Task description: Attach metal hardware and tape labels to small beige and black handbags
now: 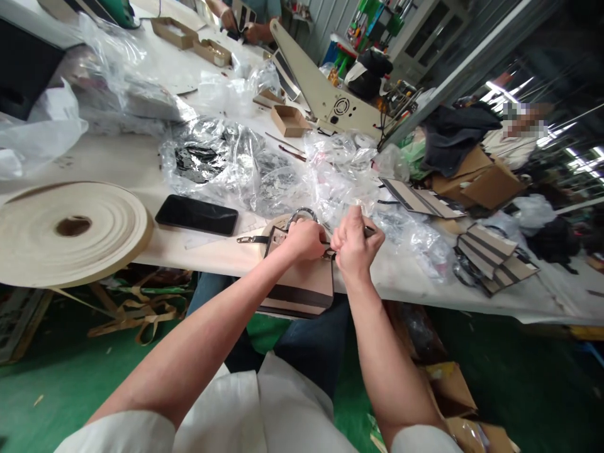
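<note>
A small beige handbag (pixel 302 286) with dark trim and a grey top handle rests at the near edge of the white table (pixel 127 163), partly over my lap. My left hand (pixel 306 240) is closed on the top of the bag beside the handle. My right hand (pixel 352 238) is closed in a fist just to its right, gripping a thin dark tool (pixel 369 231) whose tip sticks out. A dark strap with a metal clasp (pixel 252 239) lies out to the left of the bag.
A big roll of beige tape (pixel 70 229) lies at left, a black phone (pixel 197 214) beside it. Crumpled clear plastic bags (pixel 264 170) cover the middle. Finished striped bags (pixel 495 258) lie at right, cardboard boxes (pixel 476 179) behind. Another person's hands (pixel 238 22) work at the far end.
</note>
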`<state>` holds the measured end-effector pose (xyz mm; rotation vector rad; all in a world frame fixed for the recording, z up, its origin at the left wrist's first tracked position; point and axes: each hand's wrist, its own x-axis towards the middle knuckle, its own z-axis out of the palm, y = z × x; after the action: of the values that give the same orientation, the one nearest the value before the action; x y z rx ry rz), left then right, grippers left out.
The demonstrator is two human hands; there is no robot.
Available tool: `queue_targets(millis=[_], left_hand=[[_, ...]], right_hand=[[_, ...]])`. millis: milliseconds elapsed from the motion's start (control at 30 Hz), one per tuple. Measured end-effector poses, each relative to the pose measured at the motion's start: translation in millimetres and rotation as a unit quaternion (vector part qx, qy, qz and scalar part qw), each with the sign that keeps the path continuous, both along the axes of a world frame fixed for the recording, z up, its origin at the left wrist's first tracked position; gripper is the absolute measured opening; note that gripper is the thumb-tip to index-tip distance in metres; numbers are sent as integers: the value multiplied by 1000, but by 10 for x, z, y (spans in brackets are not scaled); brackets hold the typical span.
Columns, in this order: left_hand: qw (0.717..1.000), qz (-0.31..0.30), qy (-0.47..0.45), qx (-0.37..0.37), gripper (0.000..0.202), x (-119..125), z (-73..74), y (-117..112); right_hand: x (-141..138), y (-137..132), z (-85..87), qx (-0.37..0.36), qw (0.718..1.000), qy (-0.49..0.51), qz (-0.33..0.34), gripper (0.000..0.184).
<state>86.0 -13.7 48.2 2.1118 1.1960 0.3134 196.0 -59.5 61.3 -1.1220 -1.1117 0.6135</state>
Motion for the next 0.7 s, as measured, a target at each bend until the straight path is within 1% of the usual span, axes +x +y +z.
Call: queue_targets(millis=[33, 100, 200, 300, 367, 467, 533, 600, 667, 700], left_hand=[[1000, -2, 2, 2, 35, -3, 4, 1], [1000, 1, 8, 1, 36, -5, 11, 4], [1000, 8, 1, -10, 36, 2, 6, 7], [1000, 15, -12, -13, 35, 8, -15, 8], [1000, 21, -14, -14, 36, 11, -31, 7], [1000, 19, -15, -15, 37, 17, -48, 4], [1000, 17, -16, -16, 37, 21, -50, 3], [1000, 17, -15, -13, 35, 18, -38, 0], [1000, 11, -9, -6, 34, 6, -7, -6], [1000, 4, -4, -1, 33, -4, 15, -10]], right_hand=[[3, 10, -9, 2, 1000, -14, -8, 73], [31, 59, 14, -17, 1000, -26, -2, 75], [116, 202, 123, -71, 997, 19, 25, 81], [189, 384, 207, -86, 995, 59, 9, 86], [205, 489, 215, -100, 993, 62, 1, 86], [181, 586, 191, -130, 990, 53, 10, 84], [145, 596, 174, -140, 989, 38, 15, 84], [100, 542, 151, -139, 990, 23, 12, 84], [56, 413, 116, -124, 992, 4, 3, 82], [37, 325, 94, -121, 993, -9, 8, 81]])
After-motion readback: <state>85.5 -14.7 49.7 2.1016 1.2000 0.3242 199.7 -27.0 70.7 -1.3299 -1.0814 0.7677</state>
